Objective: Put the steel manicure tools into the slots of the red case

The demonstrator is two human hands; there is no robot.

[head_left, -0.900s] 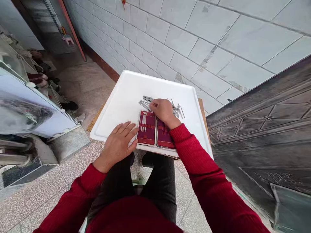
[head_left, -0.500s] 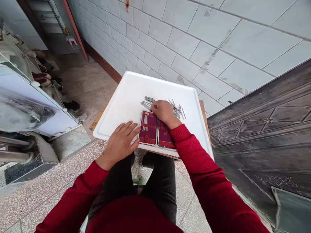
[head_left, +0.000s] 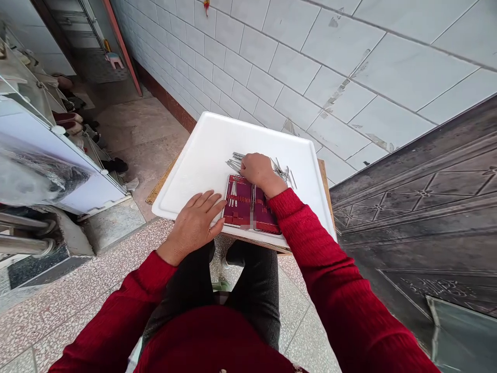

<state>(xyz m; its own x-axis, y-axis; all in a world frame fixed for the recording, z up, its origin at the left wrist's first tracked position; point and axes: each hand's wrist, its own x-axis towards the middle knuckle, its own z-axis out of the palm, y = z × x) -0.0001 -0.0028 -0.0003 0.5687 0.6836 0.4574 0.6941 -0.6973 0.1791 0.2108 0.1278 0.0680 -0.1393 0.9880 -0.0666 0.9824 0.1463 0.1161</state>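
Note:
An open manicure case [head_left: 237, 216] with a dark red and purple lining lies on a white tray [head_left: 186, 181]. Several slim metal tools [head_left: 233, 192] sit under elastic loops in its left half. My left hand [head_left: 194, 225] rests flat, fingers spread, against the case's left edge. Just beyond the case's far edge, my right hand [head_left: 258, 170] is bent down with its fingers curled together; what they hold, if anything, is hidden. Loose flat metal tools [head_left: 234, 165] lie left of that hand. To its right is a pile of scissors and other metal tools [head_left: 286, 173], partly covered by it.
The tray stands on a wooden-edged surface [head_left: 326, 186] against a tiled wall [head_left: 240, 67]. A dark patterned panel [head_left: 407, 207] rises on the right. On the left are a white cabinet [head_left: 42, 155] and a rack with shoes [head_left: 70, 122].
My right hand has shifted slightly farther beyond the case, and its fingertips have turned down out of sight. My left hand stays by the case. The view has tilted a little.

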